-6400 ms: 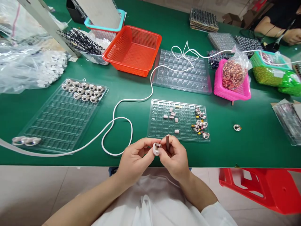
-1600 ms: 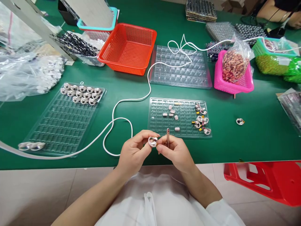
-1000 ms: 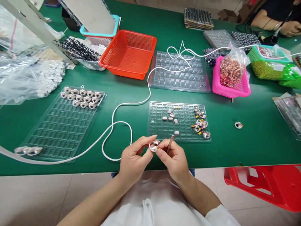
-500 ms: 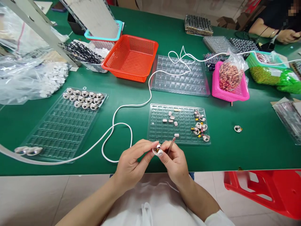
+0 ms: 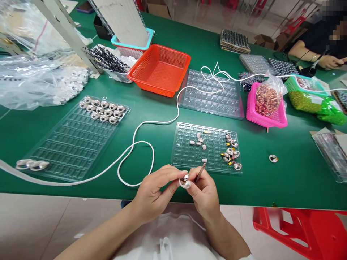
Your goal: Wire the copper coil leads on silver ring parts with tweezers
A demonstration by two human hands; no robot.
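Near the table's front edge, my left hand (image 5: pixel 155 188) is closed, its thumb and fingertips pinching a shiny silvery-white C-shaped piece (image 5: pixel 185 184) that looks like a clip-on earbud. My right hand (image 5: pixel 205 192) grips the same piece from the other side with thumb and forefinger. A thin metal tool, apparently tweezers (image 5: pixel 200 173), is also tucked in my right hand, pointing up and away. Just beyond lies a clear compartment tray (image 5: pixel 187 156) with small pale oblong pieces (image 5: pixel 204 147) and a cluster of similar silvery pieces with yellow tabs (image 5: pixel 233 153).
To the left, another clear tray (image 5: pixel 73 141) bears rows of silvery pieces. A white cable (image 5: pixel 151 122) loops across the green table. Behind stand an orange basket (image 5: pixel 159 76) and a pink basket (image 5: pixel 267 121). One loose piece (image 5: pixel 273 158) lies at right. A co-worker's hand (image 5: pixel 329 62) shows far right.
The camera view has shifted and tilted a little. Both hands still hold the C-shaped piece, which is turned slightly so more of its rounded pearly end shows.
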